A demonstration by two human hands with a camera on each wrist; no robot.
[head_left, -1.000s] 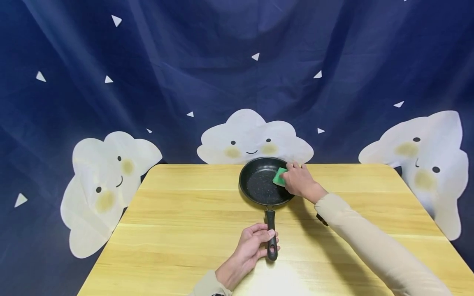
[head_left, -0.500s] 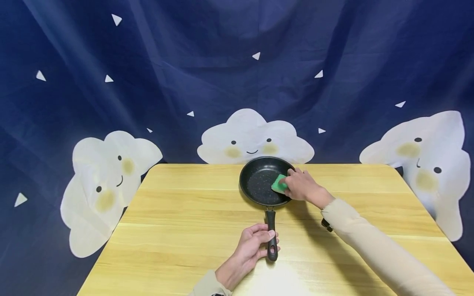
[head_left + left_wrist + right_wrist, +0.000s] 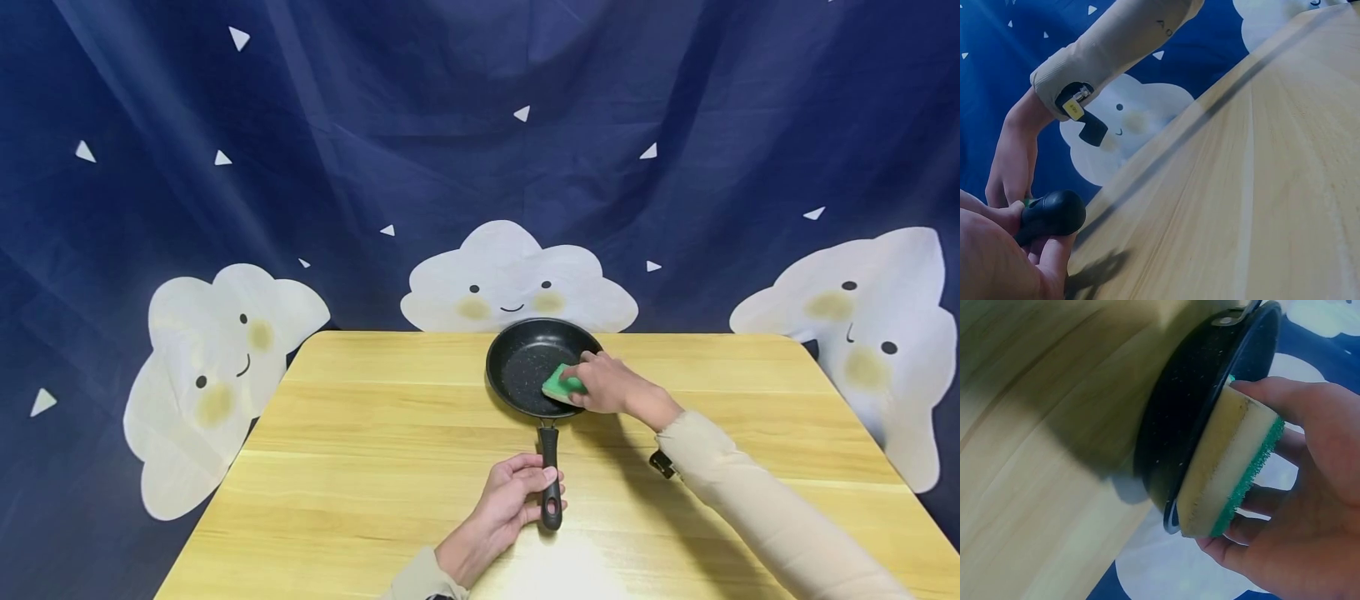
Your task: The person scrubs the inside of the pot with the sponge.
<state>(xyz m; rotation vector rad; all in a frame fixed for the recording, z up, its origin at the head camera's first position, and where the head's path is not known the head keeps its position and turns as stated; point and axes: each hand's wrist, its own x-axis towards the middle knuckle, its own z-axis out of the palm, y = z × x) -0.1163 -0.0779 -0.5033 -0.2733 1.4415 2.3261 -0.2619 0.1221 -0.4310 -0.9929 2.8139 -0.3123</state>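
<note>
A black speckled frying pan (image 3: pixel 521 367) is at the far middle of the table, its handle (image 3: pixel 549 442) pointing toward me. My left hand (image 3: pixel 504 504) grips that handle, thumb on top and fingers underneath; in the left wrist view the handle's rounded end (image 3: pixel 1065 211) pokes out of the grip. My right hand (image 3: pixel 615 386) pinches a green and cream sponge (image 3: pixel 558 387) inside the pan, over its near right part. Seen from the right wrist, the sponge (image 3: pixel 1229 462) has its pale foam side toward the pan and its green scouring side toward the palm.
The pale wooden table (image 3: pixel 360 467) extends left and right of the pan. A dark blue curtain (image 3: pixel 450 150) with smiling white clouds hangs right behind the far edge. A small black device (image 3: pixel 662 463) is worn at the right wrist.
The right hand has drawn the sponge across the pan toward me, from its right side to the near right part. The left hand and the pan stay where they were.
</note>
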